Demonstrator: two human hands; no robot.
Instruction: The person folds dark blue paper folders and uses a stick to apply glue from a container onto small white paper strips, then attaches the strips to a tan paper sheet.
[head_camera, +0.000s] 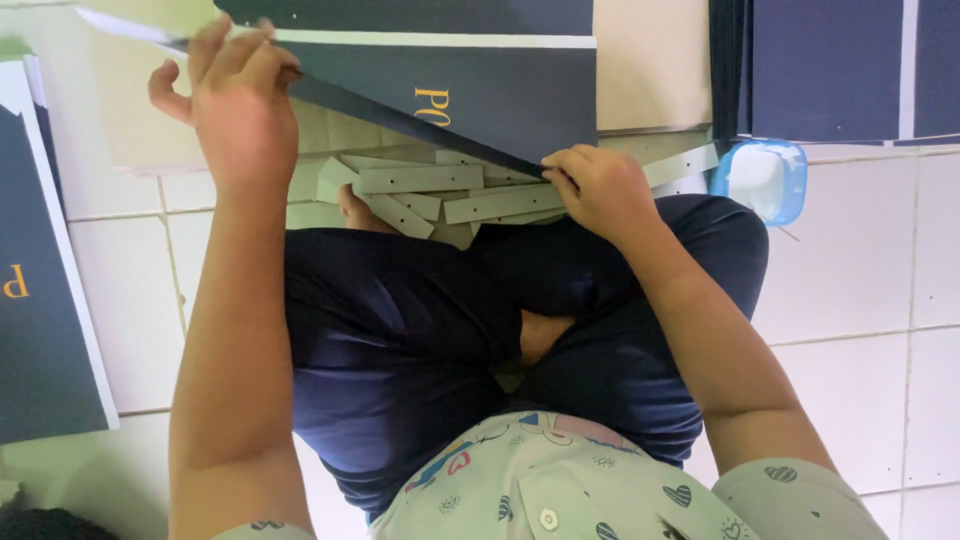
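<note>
A dark navy cover sheet (470, 95) with a white edge and a gold letter mark lies tilted in front of my crossed legs. My left hand (240, 110) grips its left end, fingers curled over the edge. My right hand (600, 190) pinches its lower right corner. Under the lifted cover lies a loose pile of grey card strips (430, 190) with small holes, on the tiled floor. A second navy cover (420, 15) sits just beyond the held one.
Another navy cover (45, 300) lies at the left on the white floor tiles (860, 260). A blue-rimmed dish (760, 180) stands at the right, behind it a stack of navy sheets (830, 70). Beige card sheets (650, 65) lie beyond.
</note>
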